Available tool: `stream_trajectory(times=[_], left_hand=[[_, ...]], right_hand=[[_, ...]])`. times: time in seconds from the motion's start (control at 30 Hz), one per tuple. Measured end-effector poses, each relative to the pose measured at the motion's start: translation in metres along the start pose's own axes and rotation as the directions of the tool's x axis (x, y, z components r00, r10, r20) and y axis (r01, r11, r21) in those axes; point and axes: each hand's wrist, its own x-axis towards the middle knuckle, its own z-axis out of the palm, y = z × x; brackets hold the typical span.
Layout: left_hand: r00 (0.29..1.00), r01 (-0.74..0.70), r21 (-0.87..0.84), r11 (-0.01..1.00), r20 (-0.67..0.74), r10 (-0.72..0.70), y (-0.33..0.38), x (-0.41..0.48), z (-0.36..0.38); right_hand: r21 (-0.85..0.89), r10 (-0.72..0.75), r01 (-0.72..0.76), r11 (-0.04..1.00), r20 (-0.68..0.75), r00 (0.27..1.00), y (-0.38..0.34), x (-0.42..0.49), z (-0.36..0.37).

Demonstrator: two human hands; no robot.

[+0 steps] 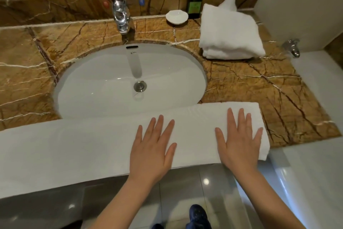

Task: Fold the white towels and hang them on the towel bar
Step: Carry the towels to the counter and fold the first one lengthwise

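Towel: long white towel (pixel 83 147) folded into a strip along the near edge of the counter (pixel 269 89), partly over the sink (pixel 111 83).
Left hand (pixel 151 147): flat on the strip — fingers straight, spread.
Right hand (pixel 240 141): flat near the strip's right end, well apart from the left.
Second towel (pixel 230 33): folded — far right, beside a bottle (pixel 194 2) and dish (pixel 176 17).
Tap (pixel 121 16): behind the sink.

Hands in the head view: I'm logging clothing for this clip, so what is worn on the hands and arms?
Nothing is worn. The left hand and right hand are bare: no gloves, rings, watch or bracelet show. Both arms are uncovered to the frame's bottom edge, no sleeve in view.
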Motion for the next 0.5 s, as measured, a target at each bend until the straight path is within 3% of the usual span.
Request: stream_trajectory(times=[0.2, 0.33, 0.5], left_hand=[[0.999, -0.017, -0.009, 1.0, 0.031, 0.017, 0.003, 0.0, -0.004], [0.992, -0.123, 0.009, 0.992, 0.016, 0.123, 0.016, 0.003, -0.009], [0.984, -0.176, 0.012, 0.984, 0.021, 0.175, 0.028, 0.006, -0.002]], right_hand=[[0.018, -0.004, 0.004, 1.0, 0.006, 1.0, 0.0, 0.003, -0.002], [0.115, -0.031, 0.039, 0.993, -0.07, 0.997, -0.014, 0.001, -0.006], [0.042, -0.071, 0.072, 0.997, -0.024, 0.997, -0.022, 0.003, 0.004]])
